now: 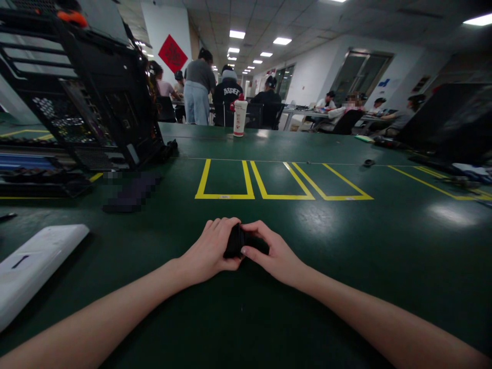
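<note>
My left hand [215,243] is wrapped round a small black object [232,243], just above or on the green table in front of me. It looks like a compact block with a ring-like right end; its exact kind does not show. From the other side, the thumb and forefinger of my right hand [271,253] pinch that right end. Dark table surface shows in the gap between the right thumb and forefinger. Much of the object's left part is hidden by my left fingers.
Yellow tape outlines [282,197] mark the green table [384,246] ahead. An open black computer case [88,97] stands at left, near a white box-shaped device [38,266] and a dark, blurred flat item [132,192]. Farther back are a paper cup [240,119] and a small black round piece [368,163].
</note>
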Motion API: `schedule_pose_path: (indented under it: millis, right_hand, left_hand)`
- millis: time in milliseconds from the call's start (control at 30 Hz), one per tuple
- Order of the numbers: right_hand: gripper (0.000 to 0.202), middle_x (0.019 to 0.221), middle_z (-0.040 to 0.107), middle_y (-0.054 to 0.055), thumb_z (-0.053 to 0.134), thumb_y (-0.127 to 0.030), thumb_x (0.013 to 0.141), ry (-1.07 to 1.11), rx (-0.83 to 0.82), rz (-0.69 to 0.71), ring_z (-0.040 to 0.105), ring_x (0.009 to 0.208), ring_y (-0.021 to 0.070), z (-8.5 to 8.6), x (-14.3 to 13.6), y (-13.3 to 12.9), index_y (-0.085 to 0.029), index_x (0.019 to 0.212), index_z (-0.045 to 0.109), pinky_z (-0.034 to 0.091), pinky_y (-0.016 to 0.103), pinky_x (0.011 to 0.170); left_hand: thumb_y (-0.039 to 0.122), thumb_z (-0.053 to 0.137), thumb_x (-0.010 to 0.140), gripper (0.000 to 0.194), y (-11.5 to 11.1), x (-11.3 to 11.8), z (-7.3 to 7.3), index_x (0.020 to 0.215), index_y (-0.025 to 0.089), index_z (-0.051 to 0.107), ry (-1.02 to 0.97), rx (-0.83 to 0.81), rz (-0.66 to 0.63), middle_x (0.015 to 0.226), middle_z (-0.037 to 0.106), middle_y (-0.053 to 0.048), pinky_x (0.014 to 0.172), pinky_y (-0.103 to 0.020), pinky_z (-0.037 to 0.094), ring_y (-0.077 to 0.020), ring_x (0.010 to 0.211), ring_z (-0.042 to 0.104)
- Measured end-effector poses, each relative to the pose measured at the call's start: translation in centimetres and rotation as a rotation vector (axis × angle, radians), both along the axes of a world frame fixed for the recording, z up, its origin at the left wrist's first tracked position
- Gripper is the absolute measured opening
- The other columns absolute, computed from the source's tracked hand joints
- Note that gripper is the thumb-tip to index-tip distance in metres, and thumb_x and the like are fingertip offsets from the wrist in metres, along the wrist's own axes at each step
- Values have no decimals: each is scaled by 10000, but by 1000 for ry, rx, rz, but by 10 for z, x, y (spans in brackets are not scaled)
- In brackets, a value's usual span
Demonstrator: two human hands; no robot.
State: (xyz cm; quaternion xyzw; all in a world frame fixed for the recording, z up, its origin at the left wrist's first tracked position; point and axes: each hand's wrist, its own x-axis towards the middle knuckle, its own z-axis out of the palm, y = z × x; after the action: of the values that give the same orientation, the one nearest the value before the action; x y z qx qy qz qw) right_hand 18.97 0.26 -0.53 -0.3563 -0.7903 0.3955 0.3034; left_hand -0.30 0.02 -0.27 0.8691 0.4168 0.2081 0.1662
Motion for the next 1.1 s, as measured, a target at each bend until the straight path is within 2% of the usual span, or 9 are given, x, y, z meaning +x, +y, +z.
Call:
schedule_pose_path:
  millis: [100, 267, 500, 700, 900, 1100]
  right_hand:
    - [301, 1032, 531, 22, 558, -170, 812, 28, 19, 23, 545, 954, 170, 0, 1, -1, -232, 1088, 454, 470, 366, 853]
    - [204, 995, 540, 21, 493, -222, 861, 72, -50, 29, 561, 923, 158, -1, 0, 0, -231, 1061, 447, 489, 345, 812]
    - [313, 1090, 531, 41, 513, -223, 847, -48, 82, -29, 508, 1023, 184, -2, 0, 1, -238, 1149, 433, 427, 391, 904]
    - [315, 1088, 518, 40, 561, -214, 808, -60, 155, -19, 502, 1014, 189, -2, 2, 1, -230, 1107, 460, 420, 380, 898]
    - [152, 983, 547, 27, 473, -242, 871, -46, 149, -64, 533, 925, 170, -2, -2, 2, -228, 1020, 503, 450, 362, 830]
    - [268, 1107, 525, 67, 469, -273, 869, -86, 153, -97, 469, 1071, 208, -4, -3, 2, -225, 1133, 458, 415, 415, 906]
  left_hand:
    - [235, 644, 718, 589, 1, 0, -1, 1199, 154, 314, -2, -5, 6, 1115, 481, -101, 812, -396, 398, -248, 957, 474]
    - [261, 637, 732, 567, 0, 1, -2, 1196, 161, 327, -13, 9, 3, 1101, 489, -95, 802, -398, 403, -248, 949, 486]
    - [246, 638, 724, 551, 1, 1, -2, 1182, 179, 338, -33, 17, -7, 1082, 501, -82, 803, -399, 400, -246, 944, 496]
    - [229, 649, 706, 585, 1, 0, -3, 1187, 171, 321, -7, 40, -4, 1102, 494, -95, 800, -398, 400, -256, 956, 490]
    - [254, 646, 721, 568, 1, 1, -2, 1184, 171, 328, -15, 41, -2, 1092, 498, -91, 801, -391, 396, -251, 951, 492]
    - [240, 626, 732, 553, 0, 0, -1, 1193, 179, 326, -26, 30, -13, 1102, 497, -92, 808, -399, 391, -249, 960, 495]
